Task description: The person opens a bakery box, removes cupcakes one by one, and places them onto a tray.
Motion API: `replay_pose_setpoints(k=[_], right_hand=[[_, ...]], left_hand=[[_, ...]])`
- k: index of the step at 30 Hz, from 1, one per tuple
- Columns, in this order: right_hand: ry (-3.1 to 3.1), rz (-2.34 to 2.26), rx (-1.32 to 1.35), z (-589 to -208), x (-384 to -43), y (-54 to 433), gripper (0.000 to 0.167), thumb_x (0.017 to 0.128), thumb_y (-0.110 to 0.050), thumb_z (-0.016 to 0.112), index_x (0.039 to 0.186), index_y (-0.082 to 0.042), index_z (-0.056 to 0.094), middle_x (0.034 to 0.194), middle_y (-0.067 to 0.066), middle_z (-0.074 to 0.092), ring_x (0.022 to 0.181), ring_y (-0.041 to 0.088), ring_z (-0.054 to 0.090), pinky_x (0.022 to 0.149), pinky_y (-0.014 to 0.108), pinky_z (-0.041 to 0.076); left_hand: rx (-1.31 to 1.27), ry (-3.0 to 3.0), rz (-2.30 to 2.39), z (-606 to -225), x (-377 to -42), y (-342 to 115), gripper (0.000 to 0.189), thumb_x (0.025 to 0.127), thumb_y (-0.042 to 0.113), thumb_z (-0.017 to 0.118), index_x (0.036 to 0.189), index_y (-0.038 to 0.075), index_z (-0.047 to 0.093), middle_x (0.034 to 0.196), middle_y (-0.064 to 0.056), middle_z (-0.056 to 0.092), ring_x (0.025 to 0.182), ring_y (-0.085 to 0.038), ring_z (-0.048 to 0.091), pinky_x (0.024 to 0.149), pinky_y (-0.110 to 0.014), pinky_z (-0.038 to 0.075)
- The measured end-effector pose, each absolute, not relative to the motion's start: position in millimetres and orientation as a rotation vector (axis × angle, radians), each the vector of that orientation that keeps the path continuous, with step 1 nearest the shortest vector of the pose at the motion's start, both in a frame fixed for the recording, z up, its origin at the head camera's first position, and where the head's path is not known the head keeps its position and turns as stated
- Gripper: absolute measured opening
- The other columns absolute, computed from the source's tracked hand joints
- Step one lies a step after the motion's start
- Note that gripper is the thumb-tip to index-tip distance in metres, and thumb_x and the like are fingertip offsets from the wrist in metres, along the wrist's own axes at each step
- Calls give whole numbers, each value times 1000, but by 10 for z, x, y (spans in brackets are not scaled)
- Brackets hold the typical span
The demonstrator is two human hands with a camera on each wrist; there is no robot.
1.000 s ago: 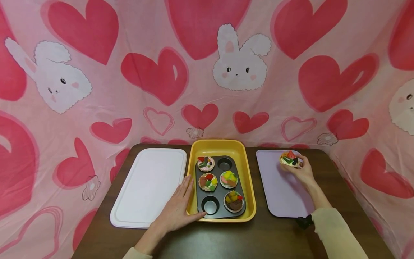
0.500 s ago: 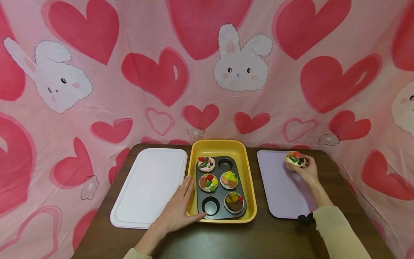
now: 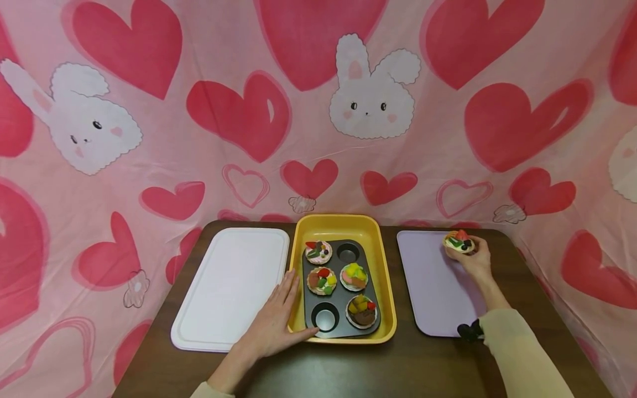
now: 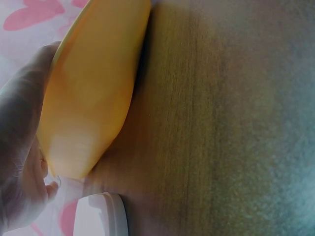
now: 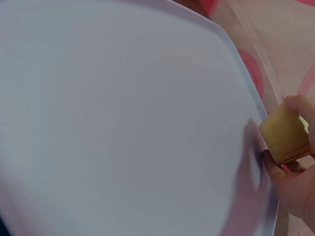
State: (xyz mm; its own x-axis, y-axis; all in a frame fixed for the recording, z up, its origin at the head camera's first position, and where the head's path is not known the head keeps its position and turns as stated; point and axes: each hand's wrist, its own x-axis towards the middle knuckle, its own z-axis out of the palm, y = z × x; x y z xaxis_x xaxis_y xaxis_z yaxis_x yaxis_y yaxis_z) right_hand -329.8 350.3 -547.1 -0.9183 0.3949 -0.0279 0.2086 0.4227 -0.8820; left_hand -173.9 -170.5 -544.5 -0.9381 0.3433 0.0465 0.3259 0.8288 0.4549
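Note:
My right hand (image 3: pixel 479 264) grips a small fruit tart (image 3: pixel 457 243) by its side, over the far right part of the lilac tray (image 3: pixel 438 293). A strawberry, green slices and dark berries top it. In the right wrist view the tart's plain tan shell (image 5: pixel 283 135) is held near the tray's edge; whether it touches the tray I cannot tell. My left hand (image 3: pixel 271 320) rests with extended fingers along the near left corner of the yellow tray (image 3: pixel 335 226). Inside lies a dark muffin tin (image 3: pixel 342 301) with several fruit tarts and two bare cups.
A white tray (image 3: pixel 234 282) lies left of the yellow one, partly behind my left hand and wrist. All trays stand on a dark wooden table (image 3: pixel 358 370). A pink cloth (image 3: pixel 298 127) with hearts and rabbits hangs close behind and at both sides.
My right hand has shifted a little to the right with the tart, still above the lilac tray. The left hand has stayed in place on the yellow tray.

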Motion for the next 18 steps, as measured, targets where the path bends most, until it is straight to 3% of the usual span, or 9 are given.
replay_pose_setpoints(k=[4,8,10,13,18], right_hand=[[-2487,1511,-535,-5472,-3326,3479,84,97,-13,80,162,8,31,164,32,40,144,39,47,102,22,44],[-2486,1530,-542,-5460,-3351,3452,85,98,-12,79,163,7,29,167,33,37,151,42,43,121,40,45],[-2486,1530,-546,-5455,-3360,3442,86,98,-13,79,164,6,28,168,33,36,152,42,43,123,46,44],[-2478,1522,-551,-5457,-3372,3430,85,98,-14,80,164,5,29,168,32,38,152,42,44,122,43,46],[-2455,1505,-555,-5474,-3382,3383,83,96,-12,81,163,3,34,165,31,44,149,41,50,101,19,46]], left_hand=[[553,2986,717,-5456,-1741,-1704,128,87,86,67,177,9,19,188,-11,8,174,-30,16,139,-56,27],[557,2995,698,-5465,-1746,-1703,128,86,87,66,177,9,19,188,-11,8,174,-29,17,138,-55,27],[550,2988,689,-5464,-1745,-1702,128,86,87,66,177,11,18,188,-9,7,174,-28,16,139,-54,26],[540,2977,700,-5460,-1745,-1702,128,86,87,66,177,11,18,188,-9,7,174,-29,16,139,-55,26],[532,2969,697,-5454,-1747,-1702,129,85,87,66,177,11,18,188,-9,7,174,-29,17,139,-54,25]])
